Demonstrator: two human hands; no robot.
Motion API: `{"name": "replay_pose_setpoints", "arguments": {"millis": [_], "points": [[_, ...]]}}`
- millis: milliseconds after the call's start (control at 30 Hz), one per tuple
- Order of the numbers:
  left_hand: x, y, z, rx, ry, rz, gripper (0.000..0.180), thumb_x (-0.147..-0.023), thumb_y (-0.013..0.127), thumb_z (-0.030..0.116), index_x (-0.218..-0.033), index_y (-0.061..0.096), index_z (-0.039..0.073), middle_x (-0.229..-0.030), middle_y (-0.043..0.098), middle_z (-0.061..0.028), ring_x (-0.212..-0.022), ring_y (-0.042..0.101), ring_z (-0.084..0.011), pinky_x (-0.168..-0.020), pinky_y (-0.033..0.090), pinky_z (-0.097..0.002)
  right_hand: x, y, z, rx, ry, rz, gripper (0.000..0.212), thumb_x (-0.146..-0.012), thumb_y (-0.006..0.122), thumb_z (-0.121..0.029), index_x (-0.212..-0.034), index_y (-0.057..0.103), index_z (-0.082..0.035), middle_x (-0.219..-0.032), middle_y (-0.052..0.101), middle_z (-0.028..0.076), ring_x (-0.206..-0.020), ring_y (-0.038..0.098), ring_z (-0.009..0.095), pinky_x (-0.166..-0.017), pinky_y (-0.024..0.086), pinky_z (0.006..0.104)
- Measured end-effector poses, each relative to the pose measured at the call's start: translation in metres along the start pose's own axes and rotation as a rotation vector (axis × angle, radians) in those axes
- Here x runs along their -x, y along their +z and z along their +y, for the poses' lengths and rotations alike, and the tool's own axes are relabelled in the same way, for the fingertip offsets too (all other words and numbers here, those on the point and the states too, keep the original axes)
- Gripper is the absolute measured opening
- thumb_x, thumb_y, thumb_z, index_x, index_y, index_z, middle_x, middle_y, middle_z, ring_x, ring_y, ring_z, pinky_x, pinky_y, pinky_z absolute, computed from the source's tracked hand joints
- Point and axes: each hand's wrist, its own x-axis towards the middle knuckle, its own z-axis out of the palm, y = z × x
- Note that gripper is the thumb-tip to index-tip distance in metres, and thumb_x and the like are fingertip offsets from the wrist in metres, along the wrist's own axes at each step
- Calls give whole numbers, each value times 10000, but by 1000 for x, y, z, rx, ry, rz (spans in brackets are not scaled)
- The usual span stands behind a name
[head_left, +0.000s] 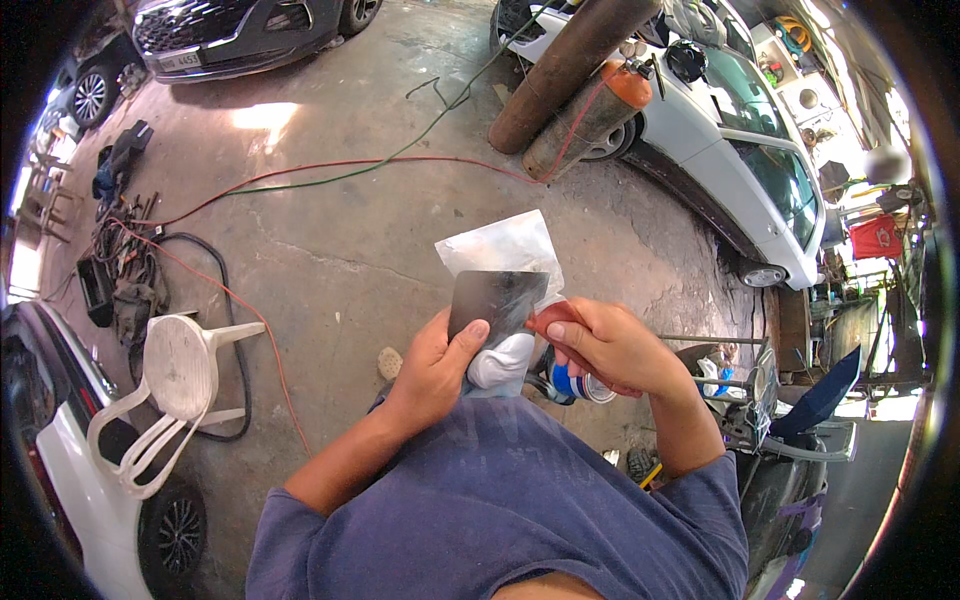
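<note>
In front of my body, my left hand [436,362] grips a thin dark-grey rectangular plate [495,300], thumb pressed on its near face. My right hand [612,345] is closed on a soft-looking reddish-brown piece [556,316], whose exact kind I cannot make out. Its tip is close to the plate's right edge; whether they touch is unclear. Behind the plate spreads a whitish translucent sheet or bag [510,240]. A white rounded bundle [503,360] shows just below the plate. Under my right wrist is a blue-and-white can [582,384], partly hidden.
A white plastic chair [182,368] lies at the left near a white car [70,450]. Red hose [400,160] and green hose cross the concrete floor toward two gas cylinders [575,125]. A silver car [715,150] stands at the right, a dark car [225,35] at far left.
</note>
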Motion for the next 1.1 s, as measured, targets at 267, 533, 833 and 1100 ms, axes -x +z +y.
{"name": "replay_pose_setpoints", "arguments": {"millis": [267, 533, 833, 1100], "points": [[0, -1, -4, -56, 48, 27, 326, -1071, 482, 217, -1222, 582, -55, -1114, 660, -118, -1017, 581, -160, -920, 464, -320, 0, -1, -6, 107, -59, 17, 266, -1020, 545, -204, -1189, 679, -49, -742, 634, 49, -626, 612, 127, -596, 508, 294], [1, -3, -6, -139, 90, 42, 313, -1062, 499, 202, -1227, 586, -49, -1114, 653, -161, -1017, 593, -195, -926, 464, -340, 0, -2, -10, 234, -119, 34, 253, -1020, 538, -227, -1148, 690, -70, -779, 674, 121, -655, 663, 227, -644, 524, 361], [1, 0, 2, -297, 102, 51, 337, -1049, 519, 216, -1237, 584, -56, -1138, 644, -219, -1040, 628, -299, -941, 465, -367, -5, -2, -8, 268, -107, 52, 244, -1006, 546, -220, -1123, 699, -71, -784, 693, 148, -661, 679, 272, -658, 531, 388], [-6, 5, -2, -424, 106, 58, 326, -1046, 502, 187, -1248, 579, -57, -1158, 639, -234, -1065, 626, -343, -951, 462, -379, -15, 1, 8, 308, -141, 97, 248, -998, 502, -197, -1090, 703, -84, -851, 709, 203, -769, 696, 392, -716, 538, 466]]}}
